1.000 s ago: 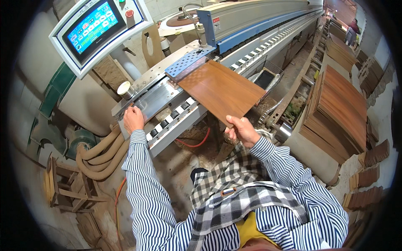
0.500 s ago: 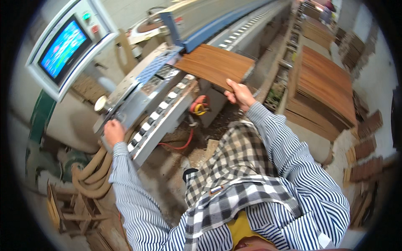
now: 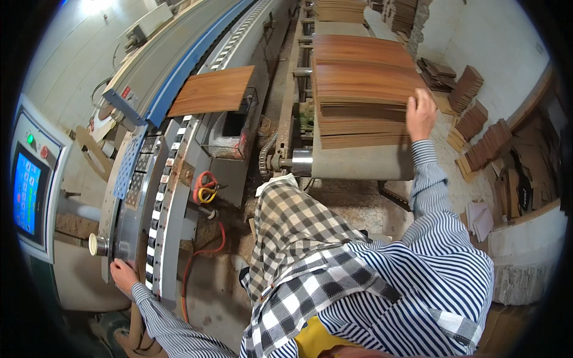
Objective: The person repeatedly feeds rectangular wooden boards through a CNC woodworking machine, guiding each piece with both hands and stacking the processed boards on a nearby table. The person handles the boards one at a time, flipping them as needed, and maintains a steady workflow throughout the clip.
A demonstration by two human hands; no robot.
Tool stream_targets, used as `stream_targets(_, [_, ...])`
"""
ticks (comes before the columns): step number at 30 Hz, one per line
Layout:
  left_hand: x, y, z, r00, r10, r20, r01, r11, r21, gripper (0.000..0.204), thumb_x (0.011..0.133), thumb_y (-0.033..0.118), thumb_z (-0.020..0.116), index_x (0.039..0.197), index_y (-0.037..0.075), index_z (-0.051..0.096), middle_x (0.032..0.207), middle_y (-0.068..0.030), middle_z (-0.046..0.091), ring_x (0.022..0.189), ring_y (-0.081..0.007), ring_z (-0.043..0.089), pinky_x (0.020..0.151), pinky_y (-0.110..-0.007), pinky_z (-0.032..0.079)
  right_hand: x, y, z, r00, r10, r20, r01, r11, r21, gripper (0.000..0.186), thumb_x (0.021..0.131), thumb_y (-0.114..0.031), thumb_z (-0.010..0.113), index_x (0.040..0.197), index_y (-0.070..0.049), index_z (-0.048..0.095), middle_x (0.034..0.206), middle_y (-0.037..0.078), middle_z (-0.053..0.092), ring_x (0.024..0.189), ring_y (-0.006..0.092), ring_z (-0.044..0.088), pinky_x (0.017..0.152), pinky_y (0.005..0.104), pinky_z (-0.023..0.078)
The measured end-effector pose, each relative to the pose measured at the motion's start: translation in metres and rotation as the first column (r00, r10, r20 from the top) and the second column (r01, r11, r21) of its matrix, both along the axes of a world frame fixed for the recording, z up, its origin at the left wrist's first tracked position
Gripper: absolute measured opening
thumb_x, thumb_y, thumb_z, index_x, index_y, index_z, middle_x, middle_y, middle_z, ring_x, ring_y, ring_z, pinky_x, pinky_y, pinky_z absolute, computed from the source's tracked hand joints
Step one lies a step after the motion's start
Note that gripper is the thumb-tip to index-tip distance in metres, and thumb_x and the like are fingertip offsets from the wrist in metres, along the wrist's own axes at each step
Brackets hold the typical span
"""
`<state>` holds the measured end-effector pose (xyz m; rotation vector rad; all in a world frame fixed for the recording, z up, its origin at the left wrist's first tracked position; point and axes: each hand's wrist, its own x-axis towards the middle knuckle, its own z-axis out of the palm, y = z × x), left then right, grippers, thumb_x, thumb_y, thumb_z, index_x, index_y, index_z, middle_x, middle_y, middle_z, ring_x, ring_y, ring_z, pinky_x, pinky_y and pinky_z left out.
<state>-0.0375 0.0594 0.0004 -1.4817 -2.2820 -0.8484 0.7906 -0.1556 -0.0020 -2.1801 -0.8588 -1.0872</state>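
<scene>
My left hand (image 3: 123,275), fingers curled, is at the near end of the machine's metal infeed guide (image 3: 125,232); what its fingers hold, if anything, is hidden. My right hand (image 3: 421,114) is at the right edge of a stack of brown wood-grain panels (image 3: 367,80), with a gap between thumb and fingers. Whether the fingertips touch the top panel cannot be told. Another wood-grain panel (image 3: 212,92) lies flat across the machine's track, its left edge against the blue beam (image 3: 179,74); neither hand is on it.
A control screen (image 3: 27,191) stands at the far left. Red and yellow-handled tools (image 3: 206,188) hang beside the track, above a red hose (image 3: 206,250). The stack rests on a roller conveyor (image 3: 358,164). Bundles of narrow boards (image 3: 486,143) line the right wall.
My right hand has let go of the panel on the machine and moved right to the stack. That panel has moved farther along the track. My view has turned right.
</scene>
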Motion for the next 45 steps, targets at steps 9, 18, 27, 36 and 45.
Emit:
stream_targets(9, [0.005, -0.004, 0.000, 1.000, -0.006, 0.020, 0.006, 1.000, 0.018, 0.037, 0.087, 0.034, 0.040, 0.080, 0.000, 0.053, 0.081, -0.0189, 0.057, 0.071, -0.0372, 0.051, 0.066, -0.046, 0.037, 0.052, -0.044, -0.006, 0.965, -0.227, -0.131, 0.189, 0.949, -0.253, 0.042, 0.090, -0.039, 0.041, 0.107, -0.005, 0.059, 0.107, 0.009, 0.061, 0.106, 0.0290, 0.050, 0.096, 0.0412, 0.032])
stream_targets(18, [-0.002, -0.001, -0.002, 1.000, -0.016, 0.014, 0.015, 1.000, 0.027, 0.036, 0.087, 0.033, 0.042, 0.081, 0.000, 0.055, 0.083, -0.0191, 0.059, 0.075, -0.0382, 0.053, 0.068, -0.046, 0.040, 0.023, -0.058, -0.018, -0.047, 0.839, -0.542, 0.153, 0.543, 0.826, 0.031, 0.079, -0.023, 0.067, 0.101, -0.005, 0.054, 0.090, 0.003, 0.060, 0.079, 0.0156, 0.056, 0.070, 0.0259, 0.045])
stream_targets(27, [0.003, -0.001, -0.003, 0.999, -0.031, 0.031, 0.026, 0.992, 0.127, 0.033, 0.084, 0.029, 0.044, 0.073, -0.001, 0.052, 0.077, -0.0210, 0.056, 0.074, -0.0398, 0.053, 0.066, -0.047, 0.041, -0.068, -0.033, -0.021, -0.425, 0.772, -0.472, 0.031, 0.534, 0.845, 0.047, 0.077, -0.013, 0.061, 0.118, 0.001, 0.043, 0.108, 0.013, 0.055, 0.096, 0.0261, 0.056, 0.072, 0.0401, 0.052])
stream_targets(36, [0.007, -0.006, 0.001, 0.997, 0.066, 0.039, -0.070, 0.990, 0.120, 0.028, 0.083, 0.029, 0.049, 0.074, 0.004, 0.057, 0.081, -0.0152, 0.060, 0.078, -0.0345, 0.056, 0.067, -0.045, 0.042, -0.184, 0.021, -0.047, -0.683, 0.632, -0.367, -0.050, 0.461, 0.886, 0.033, 0.070, 0.000, 0.060, 0.103, -0.003, 0.054, 0.101, 0.008, 0.058, 0.098, 0.0204, 0.055, 0.091, 0.0364, 0.043])
stream_targets(45, [0.014, -0.009, 0.005, 0.996, 0.087, 0.028, -0.089, 0.991, 0.099, 0.026, 0.083, 0.027, 0.049, 0.075, 0.004, 0.057, 0.084, -0.0156, 0.060, 0.079, -0.0345, 0.057, 0.068, -0.045, 0.044, -0.362, 0.106, -0.016, -0.949, 0.160, -0.272, -0.200, 0.361, 0.911, 0.036, 0.080, -0.009, 0.060, 0.112, 0.002, 0.046, 0.103, 0.009, 0.057, 0.091, 0.0155, 0.058, 0.078, 0.0286, 0.049])
